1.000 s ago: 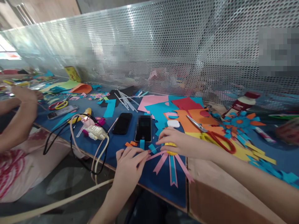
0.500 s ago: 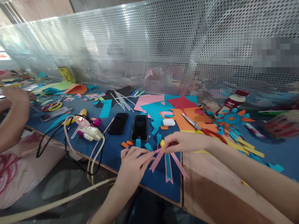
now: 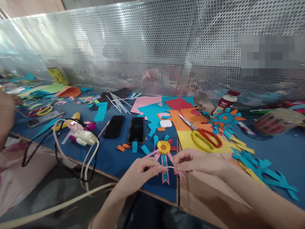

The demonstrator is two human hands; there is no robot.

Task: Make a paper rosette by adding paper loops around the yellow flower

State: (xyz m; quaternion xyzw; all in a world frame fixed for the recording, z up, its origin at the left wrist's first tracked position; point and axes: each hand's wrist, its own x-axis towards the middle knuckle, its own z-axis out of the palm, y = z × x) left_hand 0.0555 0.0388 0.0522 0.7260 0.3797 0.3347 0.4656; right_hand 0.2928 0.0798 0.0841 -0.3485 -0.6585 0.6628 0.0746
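Note:
A paper rosette (image 3: 164, 147) with a yellow flower and orange centre lies near the front edge of the blue table mat (image 3: 111, 156). Pink and blue ribbon tails hang below it. My left hand (image 3: 145, 170) and my right hand (image 3: 190, 160) each pinch one end of a thin pink paper strip (image 3: 169, 167) stretched across the tails. Small blue and orange paper bits (image 3: 133, 147) lie just left of the rosette.
Two dark phones (image 3: 113, 126) (image 3: 136, 129) lie behind the rosette. Red-and-yellow scissors (image 3: 202, 135) rest on yellow and orange sheets. A glue bottle (image 3: 226, 100), a blue paper flower (image 3: 225, 118), a cabled glue gun (image 3: 82, 136) and another person's arm (image 3: 6, 111) are around. A perforated metal screen (image 3: 152, 47) backs the table.
My right hand lifted off the yellow flower and dropped to the tails. Both hands now pinch a pink strip between them. The view shifted right.

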